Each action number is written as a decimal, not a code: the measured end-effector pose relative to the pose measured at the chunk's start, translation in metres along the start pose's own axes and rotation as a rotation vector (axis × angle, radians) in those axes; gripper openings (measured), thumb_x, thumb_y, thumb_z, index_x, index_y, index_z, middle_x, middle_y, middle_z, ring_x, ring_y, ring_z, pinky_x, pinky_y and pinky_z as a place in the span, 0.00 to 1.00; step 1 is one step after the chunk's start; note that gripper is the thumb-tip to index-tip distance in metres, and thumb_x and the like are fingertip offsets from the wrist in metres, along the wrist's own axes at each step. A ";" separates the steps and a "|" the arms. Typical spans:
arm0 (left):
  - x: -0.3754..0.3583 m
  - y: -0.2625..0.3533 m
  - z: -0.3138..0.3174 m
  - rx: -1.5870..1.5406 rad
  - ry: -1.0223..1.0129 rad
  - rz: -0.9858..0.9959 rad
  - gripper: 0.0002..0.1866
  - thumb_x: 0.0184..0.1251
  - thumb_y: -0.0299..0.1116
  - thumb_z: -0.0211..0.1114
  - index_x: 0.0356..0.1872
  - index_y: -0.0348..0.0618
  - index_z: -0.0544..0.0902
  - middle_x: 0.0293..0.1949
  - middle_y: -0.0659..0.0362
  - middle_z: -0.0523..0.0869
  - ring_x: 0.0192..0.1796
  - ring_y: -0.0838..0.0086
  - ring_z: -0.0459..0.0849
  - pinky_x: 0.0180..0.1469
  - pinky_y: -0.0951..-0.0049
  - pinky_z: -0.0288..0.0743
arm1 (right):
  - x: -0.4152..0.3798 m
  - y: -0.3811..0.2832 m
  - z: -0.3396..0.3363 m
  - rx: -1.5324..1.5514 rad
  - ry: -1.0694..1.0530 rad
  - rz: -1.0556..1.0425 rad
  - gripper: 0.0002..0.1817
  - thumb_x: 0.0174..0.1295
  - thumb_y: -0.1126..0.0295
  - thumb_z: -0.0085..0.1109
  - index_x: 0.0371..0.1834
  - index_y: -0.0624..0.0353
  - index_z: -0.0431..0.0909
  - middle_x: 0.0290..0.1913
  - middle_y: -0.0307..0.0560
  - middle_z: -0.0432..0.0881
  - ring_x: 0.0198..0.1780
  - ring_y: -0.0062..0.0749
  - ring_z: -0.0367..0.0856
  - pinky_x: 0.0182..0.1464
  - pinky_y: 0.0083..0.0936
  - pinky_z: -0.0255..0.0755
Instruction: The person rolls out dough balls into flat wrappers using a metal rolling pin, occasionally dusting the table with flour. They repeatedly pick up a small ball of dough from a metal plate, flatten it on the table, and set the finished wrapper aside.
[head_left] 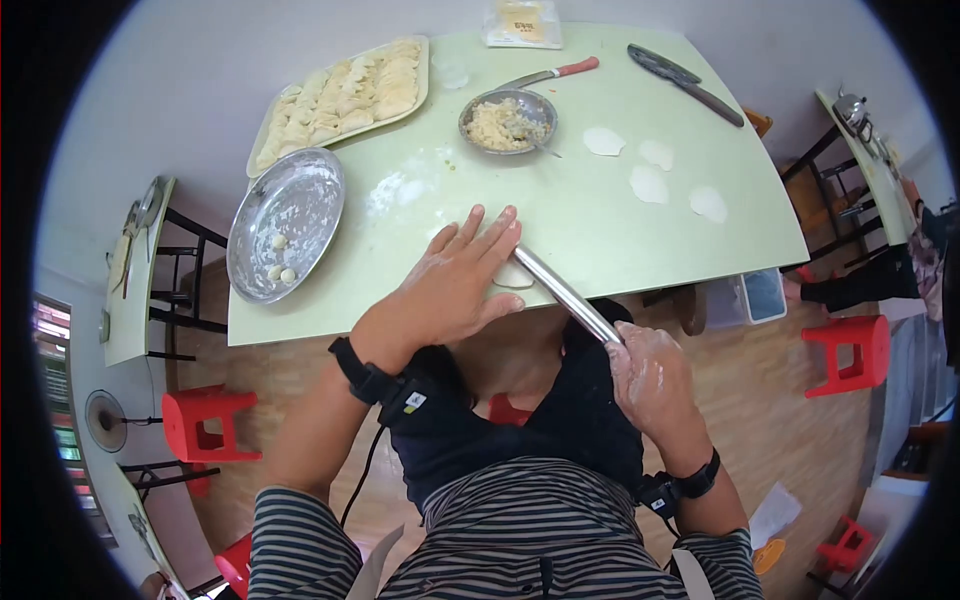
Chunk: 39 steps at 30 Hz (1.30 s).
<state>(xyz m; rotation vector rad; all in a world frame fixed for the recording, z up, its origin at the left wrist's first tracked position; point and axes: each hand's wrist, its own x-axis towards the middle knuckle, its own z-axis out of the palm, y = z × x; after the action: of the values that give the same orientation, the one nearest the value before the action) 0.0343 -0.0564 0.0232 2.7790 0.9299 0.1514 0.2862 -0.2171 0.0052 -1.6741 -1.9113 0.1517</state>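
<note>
My right hand [655,385] is wrapped round the near end of a metal rolling pin [568,293], which slants up to the left over the table's front edge. My left hand [455,275] lies with its fingers spread, its fingertips beside the pin's far end; whether they touch the pin is unclear. Between my left hand and the pin, a small piece of dough [513,275] shows at the table edge, partly hidden. Four flat dough wrappers [649,184] lie to the right. A metal bowl of filling [508,122] with a spoon stands ahead.
A tray of dumplings [345,95] is at the back left, above a floured metal basin [285,225] with small dough balls [279,242]. A red-handled knife [548,73], a dark long-handled utensil [686,84] and a package [523,24] lie behind. A person [885,280] is at far right.
</note>
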 end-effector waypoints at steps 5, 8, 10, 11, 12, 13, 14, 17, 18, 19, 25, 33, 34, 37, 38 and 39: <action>0.032 -0.010 -0.016 -0.021 -0.106 0.009 0.40 0.81 0.57 0.51 0.80 0.38 0.61 0.84 0.48 0.56 0.85 0.43 0.50 0.82 0.45 0.48 | 0.012 0.005 -0.006 0.170 -0.153 0.311 0.09 0.73 0.68 0.57 0.47 0.62 0.83 0.36 0.59 0.85 0.38 0.57 0.83 0.42 0.47 0.77; 0.041 -0.016 -0.014 -0.138 -0.153 -0.022 0.35 0.83 0.54 0.49 0.79 0.40 0.65 0.84 0.51 0.57 0.85 0.46 0.49 0.83 0.45 0.45 | 0.011 0.012 -0.005 0.268 -0.184 0.416 0.09 0.75 0.68 0.57 0.46 0.61 0.82 0.35 0.59 0.85 0.37 0.59 0.83 0.41 0.47 0.77; 0.030 -0.017 -0.014 -0.164 -0.101 -0.026 0.30 0.84 0.49 0.48 0.77 0.42 0.69 0.82 0.54 0.63 0.85 0.47 0.51 0.82 0.44 0.45 | 0.009 0.010 -0.006 0.269 -0.142 0.394 0.08 0.75 0.67 0.57 0.45 0.61 0.81 0.34 0.60 0.85 0.36 0.59 0.84 0.41 0.48 0.78; 0.024 -0.019 -0.015 -0.166 -0.101 -0.021 0.30 0.84 0.49 0.48 0.77 0.42 0.69 0.82 0.54 0.63 0.85 0.47 0.51 0.82 0.44 0.45 | 0.009 0.007 -0.007 0.262 -0.075 0.285 0.08 0.74 0.67 0.58 0.46 0.61 0.81 0.33 0.60 0.84 0.35 0.60 0.84 0.40 0.48 0.77; 0.017 -0.021 -0.014 -0.142 -0.062 0.004 0.28 0.84 0.47 0.49 0.76 0.42 0.71 0.81 0.54 0.66 0.85 0.47 0.51 0.82 0.44 0.47 | 0.008 0.003 -0.008 0.255 -0.010 0.175 0.09 0.74 0.67 0.59 0.47 0.62 0.80 0.32 0.60 0.84 0.35 0.60 0.84 0.40 0.48 0.77; 0.011 -0.021 -0.013 -0.119 -0.023 0.025 0.27 0.84 0.44 0.51 0.75 0.43 0.72 0.79 0.54 0.69 0.85 0.47 0.52 0.81 0.44 0.48 | 0.007 0.001 -0.009 0.254 -0.014 0.176 0.09 0.74 0.67 0.59 0.47 0.62 0.80 0.32 0.60 0.84 0.35 0.60 0.84 0.40 0.48 0.77; 0.006 -0.019 -0.013 -0.121 -0.021 0.020 0.27 0.84 0.44 0.51 0.75 0.43 0.72 0.79 0.54 0.69 0.85 0.47 0.52 0.81 0.44 0.48 | 0.007 -0.003 -0.011 0.281 -0.077 0.226 0.09 0.74 0.67 0.60 0.48 0.62 0.79 0.31 0.60 0.84 0.35 0.59 0.84 0.40 0.47 0.77; -0.006 -0.017 -0.012 -0.091 0.020 0.028 0.25 0.82 0.41 0.54 0.74 0.44 0.73 0.78 0.54 0.71 0.84 0.45 0.54 0.79 0.43 0.52 | 0.007 -0.012 -0.014 0.340 -0.193 0.291 0.12 0.74 0.66 0.60 0.52 0.64 0.77 0.32 0.59 0.84 0.34 0.56 0.85 0.39 0.43 0.78; -0.010 -0.017 -0.008 -0.119 0.058 0.025 0.24 0.82 0.40 0.55 0.73 0.44 0.74 0.77 0.54 0.72 0.84 0.45 0.55 0.79 0.43 0.53 | 0.007 -0.014 -0.015 0.370 -0.243 0.321 0.14 0.76 0.65 0.58 0.55 0.64 0.76 0.33 0.59 0.85 0.33 0.54 0.85 0.39 0.39 0.78; -0.012 -0.018 -0.005 -0.147 0.097 0.025 0.24 0.81 0.39 0.56 0.73 0.45 0.76 0.77 0.54 0.72 0.84 0.45 0.55 0.78 0.43 0.55 | 0.007 -0.014 -0.014 0.368 -0.243 0.318 0.14 0.76 0.65 0.58 0.55 0.64 0.76 0.33 0.59 0.85 0.33 0.54 0.85 0.39 0.39 0.78; -0.014 -0.026 0.005 -0.140 0.214 0.054 0.19 0.77 0.31 0.61 0.67 0.47 0.80 0.72 0.55 0.79 0.81 0.43 0.62 0.75 0.47 0.63 | 0.007 -0.006 -0.005 0.687 -0.491 0.504 0.19 0.80 0.60 0.50 0.61 0.65 0.72 0.36 0.59 0.88 0.35 0.51 0.88 0.42 0.37 0.81; -0.028 -0.012 0.016 -0.157 0.303 -0.067 0.21 0.75 0.26 0.60 0.67 0.47 0.78 0.69 0.55 0.82 0.78 0.45 0.67 0.73 0.48 0.66 | 0.004 -0.046 -0.012 0.176 -0.346 0.256 0.15 0.75 0.66 0.56 0.58 0.63 0.74 0.35 0.61 0.86 0.37 0.58 0.86 0.37 0.44 0.79; -0.032 -0.009 0.016 -0.155 0.330 -0.104 0.22 0.74 0.25 0.60 0.68 0.47 0.77 0.68 0.54 0.82 0.78 0.45 0.68 0.74 0.48 0.66 | 0.001 -0.047 -0.009 0.176 -0.350 0.260 0.15 0.75 0.66 0.56 0.58 0.63 0.74 0.35 0.61 0.86 0.37 0.58 0.86 0.37 0.44 0.79; -0.038 -0.003 0.014 -0.142 0.343 -0.124 0.24 0.72 0.24 0.59 0.69 0.46 0.76 0.68 0.53 0.81 0.77 0.44 0.69 0.74 0.47 0.65 | -0.008 -0.048 0.005 0.001 -0.265 0.121 0.17 0.72 0.69 0.57 0.59 0.66 0.75 0.32 0.57 0.82 0.33 0.55 0.84 0.35 0.46 0.78; -0.040 -0.003 0.017 -0.142 0.346 -0.129 0.24 0.72 0.24 0.59 0.69 0.46 0.76 0.68 0.53 0.81 0.77 0.44 0.69 0.74 0.47 0.65 | -0.011 -0.048 0.008 -0.079 -0.248 0.043 0.18 0.69 0.71 0.59 0.60 0.67 0.75 0.31 0.54 0.79 0.31 0.52 0.82 0.33 0.46 0.76; -0.041 -0.005 0.021 -0.071 0.353 -0.102 0.25 0.72 0.23 0.60 0.69 0.46 0.76 0.68 0.52 0.81 0.77 0.44 0.69 0.74 0.46 0.65 | -0.012 -0.047 0.011 -0.159 -0.226 -0.036 0.21 0.66 0.72 0.60 0.61 0.68 0.75 0.30 0.52 0.77 0.29 0.49 0.80 0.31 0.45 0.75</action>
<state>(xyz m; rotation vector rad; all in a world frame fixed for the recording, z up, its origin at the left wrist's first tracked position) 0.0026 -0.0804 0.0007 2.6791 1.1167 0.6626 0.2403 -0.2347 0.0132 -1.7892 -2.1692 0.1863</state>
